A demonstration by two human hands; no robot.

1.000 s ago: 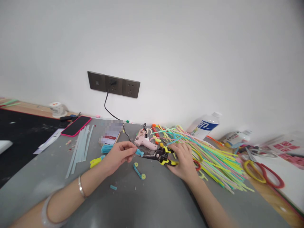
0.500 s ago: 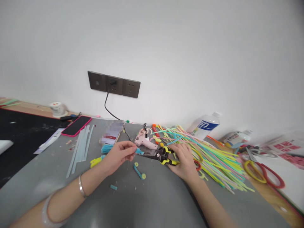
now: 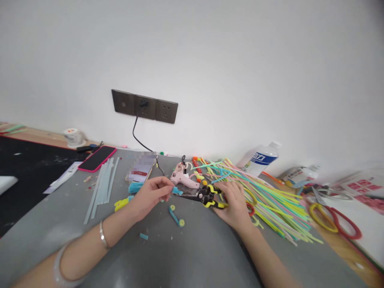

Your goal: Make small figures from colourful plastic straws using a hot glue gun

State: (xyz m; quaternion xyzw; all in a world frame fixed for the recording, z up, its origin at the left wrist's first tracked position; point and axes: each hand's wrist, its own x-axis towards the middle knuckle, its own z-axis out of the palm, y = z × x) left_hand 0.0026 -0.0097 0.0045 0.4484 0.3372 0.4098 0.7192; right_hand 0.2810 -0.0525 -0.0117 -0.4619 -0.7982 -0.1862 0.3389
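My left hand (image 3: 151,198) pinches a short fuzzy blue pipe cleaner piece (image 3: 177,191) between thumb and fingers. Its outer end meets the tip of the pliers (image 3: 207,196), which have dark jaws and black-and-yellow handles. Around those handles my right hand (image 3: 235,204) is closed; whether the jaws bite into the blue piece is too small to tell. Just behind lies a pink glue gun (image 3: 185,181). Below the jaws rests a blue strip with green coiled ends (image 3: 176,216), and a small blue offcut (image 3: 143,236) lies nearer me.
Many coloured pipe cleaners (image 3: 276,204) spread to the right, before a white bottle (image 3: 261,158). Large scissors (image 3: 333,218) lie at the far right. Glue sticks (image 3: 102,188), a pink-edged phone (image 3: 97,159) and a blue bundle (image 3: 135,187) are left. A cord runs to wall sockets (image 3: 144,107).
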